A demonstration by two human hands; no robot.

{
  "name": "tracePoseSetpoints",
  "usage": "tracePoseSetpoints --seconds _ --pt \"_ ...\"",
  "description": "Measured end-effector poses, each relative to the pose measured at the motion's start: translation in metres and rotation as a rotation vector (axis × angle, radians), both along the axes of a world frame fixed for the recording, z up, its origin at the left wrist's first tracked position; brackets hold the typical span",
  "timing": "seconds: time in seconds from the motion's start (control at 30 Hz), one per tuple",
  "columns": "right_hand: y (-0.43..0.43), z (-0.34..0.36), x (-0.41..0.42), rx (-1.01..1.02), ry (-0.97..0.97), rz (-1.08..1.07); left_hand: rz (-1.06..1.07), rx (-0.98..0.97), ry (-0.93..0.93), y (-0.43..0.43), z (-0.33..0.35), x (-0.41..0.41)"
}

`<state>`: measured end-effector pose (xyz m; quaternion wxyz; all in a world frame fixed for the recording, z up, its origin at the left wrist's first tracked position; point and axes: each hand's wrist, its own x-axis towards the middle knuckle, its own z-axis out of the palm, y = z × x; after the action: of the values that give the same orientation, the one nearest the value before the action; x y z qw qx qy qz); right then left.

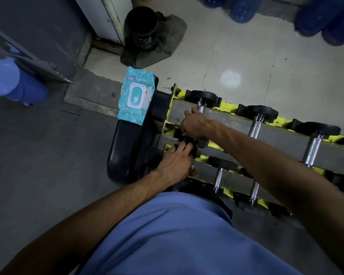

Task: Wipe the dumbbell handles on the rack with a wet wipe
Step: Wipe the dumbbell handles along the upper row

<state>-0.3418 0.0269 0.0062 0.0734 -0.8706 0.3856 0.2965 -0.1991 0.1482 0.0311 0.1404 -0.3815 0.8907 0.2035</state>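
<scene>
clenching my right hand [195,124] round the handle [200,108] of the leftmost dumbbell [204,97] on the rack [232,120] to scrub it, wipe unseen inside; my left hand [177,155], fingers straight, steadies its near head; the wipe pack [136,96] sits left, within reach

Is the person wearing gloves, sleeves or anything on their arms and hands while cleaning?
No gloves: the left hand and right hand are bare. Both forearms are uncovered too, with no sleeve, watch or band that I can make out. The only clothing in view is a blue garment low in the picture.
</scene>
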Motion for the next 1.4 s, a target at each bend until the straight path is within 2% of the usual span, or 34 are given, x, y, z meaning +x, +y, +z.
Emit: tracePoseSetpoints --seconds 0.1,0.23,0.37,0.4,0.5,0.63,0.7,0.9,1.07,1.2,1.33,1.4 --pt "-0.008 -0.002 0.016 0.116 0.164 -0.041 0.033 0.053 0.026 -0.002 0.01 0.0" --pt "-0.012 0.001 0.015 0.154 0.186 -0.018 0.032 0.048 0.023 -0.002 0.012 0.0" --pt "-0.019 0.023 -0.007 -0.181 0.168 0.224 -0.003 0.015 -0.017 -0.001 0.006 0.0" --pt "-0.02 0.03 -0.013 -0.259 0.171 0.222 0.003 0.019 -0.013 -0.001 0.005 0.0" --pt "-0.017 0.04 -0.033 -0.327 0.049 0.085 0.02 0.037 -0.01 0.001 0.004 0.0" --pt "0.013 0.028 -0.035 -0.106 -0.17 0.113 0.016 0.012 -0.013 0.003 0.001 -0.002" --pt "0.016 0.024 -0.037 -0.093 -0.221 0.064 0.018 0.014 -0.02 0.004 -0.001 -0.003" --pt "0.02 0.005 -0.048 -0.343 -0.508 -0.652 0.017 0.028 -0.064 0.005 -0.006 -0.003" --pt "0.064 -0.016 -0.035 -0.295 -0.986 -1.248 0.028 0.03 -0.056 0.005 -0.005 -0.004" --pt "0.032 -0.033 -0.041 -0.113 -1.185 -1.696 0.01 0.029 -0.069 0.005 -0.003 -0.002" --pt "-0.01 -0.032 -0.043 0.277 -1.516 -2.149 0.01 0.026 -0.086 0.004 -0.003 -0.003" --pt "-0.016 -0.036 -0.045 0.41 -1.593 -2.236 0.017 0.027 -0.094 0.004 -0.002 -0.004"
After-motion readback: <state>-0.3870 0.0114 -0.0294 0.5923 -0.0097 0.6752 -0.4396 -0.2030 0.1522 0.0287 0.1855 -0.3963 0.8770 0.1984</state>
